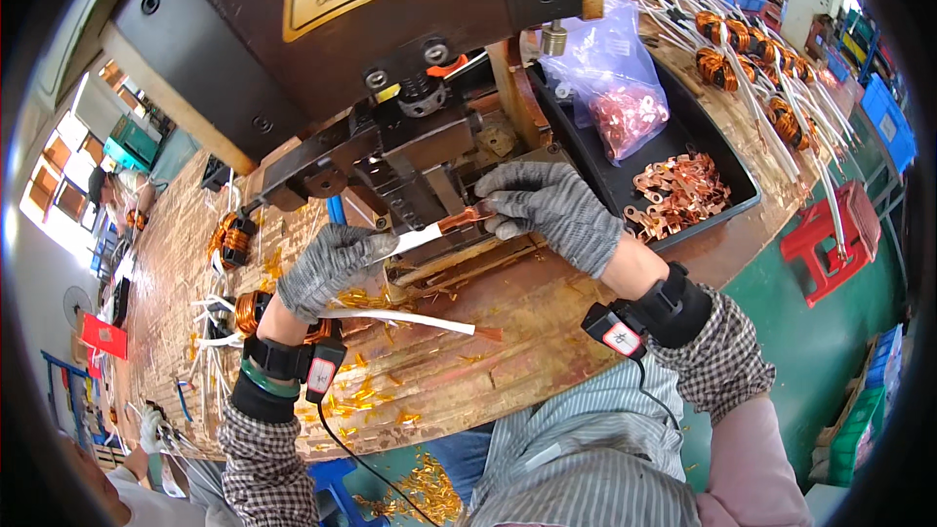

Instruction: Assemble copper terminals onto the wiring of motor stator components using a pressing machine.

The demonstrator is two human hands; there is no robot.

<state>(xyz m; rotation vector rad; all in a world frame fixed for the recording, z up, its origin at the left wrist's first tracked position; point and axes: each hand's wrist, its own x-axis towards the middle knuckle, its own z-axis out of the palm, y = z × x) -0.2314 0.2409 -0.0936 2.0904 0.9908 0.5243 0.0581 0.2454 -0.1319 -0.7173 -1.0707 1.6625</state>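
My left hand (332, 271), in a grey knit glove, is closed around a white-sleeved wire (418, 238) in front of the press machine (390, 161). The wire's bare copper end (459, 221) points right, toward my other hand. My right hand (556, 210), gloved alike, pinches a small copper terminal lug (482, 211) at that bare end. The fingers partly hide the lug, so how far it sits over the strands cannot be made out. Below my left hand, another white wire (415, 316) with a stripped copper tip lies over the worn wooden table (488, 381).
Right of the press, a black tray (722, 219) holds loose copper lugs (683, 190) and a clear plastic bag (615, 59) of lugs. Copper coils (752, 44) with white leads lie behind; more coils (232, 237) sit left. A red stool (832, 239) stands right. Another person (107, 488) is lower left.
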